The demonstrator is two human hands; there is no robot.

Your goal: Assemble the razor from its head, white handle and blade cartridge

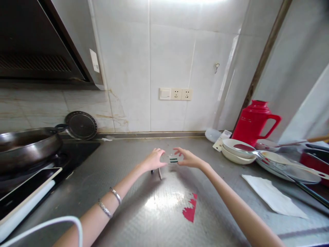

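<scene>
Between my two hands is a small clear object (173, 160) with two dark green bars; its exact shape is hard to make out. The curved fingers of my left hand (154, 160) are at its left edge. Those of my right hand (189, 159) are at its right edge. Just below my left hand, a short beige strip (160, 173) and a small dark bit show, partly hidden by the hand. A red piece with a jagged edge (190, 210) lies on the metal counter (144, 212), nearer to me.
At left, a pan (28, 147) sits on the black stove, with a phone (28, 192) in front and a white cable crossing the lower left. At right are a red thermos (253, 121), stacked white bowls (238, 156), plates with utensils, and a white paper (273, 195).
</scene>
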